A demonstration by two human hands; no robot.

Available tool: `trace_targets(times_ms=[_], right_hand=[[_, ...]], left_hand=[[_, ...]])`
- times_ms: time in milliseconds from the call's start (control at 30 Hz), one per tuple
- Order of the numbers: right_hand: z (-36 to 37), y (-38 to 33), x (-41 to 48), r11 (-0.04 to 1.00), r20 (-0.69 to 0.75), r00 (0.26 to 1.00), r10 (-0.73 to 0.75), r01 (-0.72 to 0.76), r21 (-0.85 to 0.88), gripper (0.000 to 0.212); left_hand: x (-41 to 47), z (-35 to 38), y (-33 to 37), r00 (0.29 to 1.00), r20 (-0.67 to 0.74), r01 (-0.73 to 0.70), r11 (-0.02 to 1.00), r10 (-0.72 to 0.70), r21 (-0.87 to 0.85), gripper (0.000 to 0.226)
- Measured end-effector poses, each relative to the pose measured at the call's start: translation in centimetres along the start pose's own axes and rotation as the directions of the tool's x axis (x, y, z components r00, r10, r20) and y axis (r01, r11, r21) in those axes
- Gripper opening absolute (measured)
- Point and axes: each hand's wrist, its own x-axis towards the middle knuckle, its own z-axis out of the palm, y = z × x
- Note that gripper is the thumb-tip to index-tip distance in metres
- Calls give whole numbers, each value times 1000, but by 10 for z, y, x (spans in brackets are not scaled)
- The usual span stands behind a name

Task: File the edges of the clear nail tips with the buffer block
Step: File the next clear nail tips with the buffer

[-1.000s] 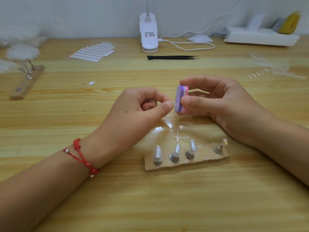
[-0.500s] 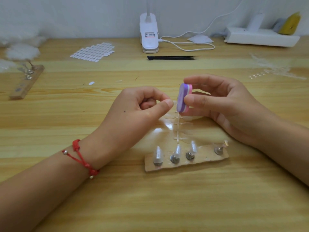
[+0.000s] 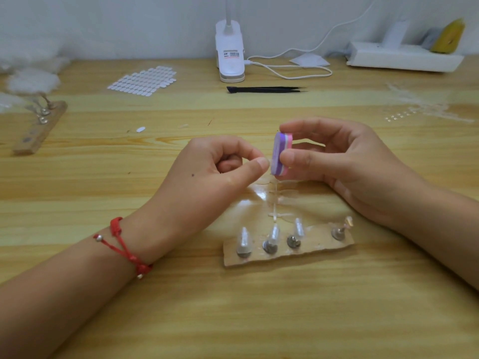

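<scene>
My right hand (image 3: 344, 164) pinches a small purple, white and pink buffer block (image 3: 281, 154) between thumb and fingers, held upright above the desk. My left hand (image 3: 215, 174) is curled, thumb and forefinger pinched right at the block's purple face; whatever clear nail tip is between them is too small to see. Below the hands a clear strip of nail tips (image 3: 276, 200) lies flat on the wood. In front of it a wooden holder (image 3: 313, 251) carries several clear nail tips (image 3: 273, 234) on metal stands.
A second wooden holder (image 3: 39, 130) lies far left beside white fluff. A sheet of white adhesive tabs (image 3: 142, 80), a white clip lamp (image 3: 230, 58) with its cable, black tweezers (image 3: 264, 89) and a white power strip (image 3: 404, 57) sit along the back. Clear strips (image 3: 425, 107) lie far right.
My right hand has lifted the buffer block slightly up and to the right along my left fingertips. The left hand has stayed almost still.
</scene>
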Motion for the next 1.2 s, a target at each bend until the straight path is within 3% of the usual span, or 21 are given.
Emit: trace_targets(times_ms=[933,1200], right_hand=[[-1,1,0,999,36,999,-26,26,23,30],[0,1,1,1000,-33,999,-18,17,-15,32]], left_hand=[[0,0,0,1000,-25,11,1000,-11,-8,13],[0,-1,-1,1000,-18,-1,1000,1,-14,12]])
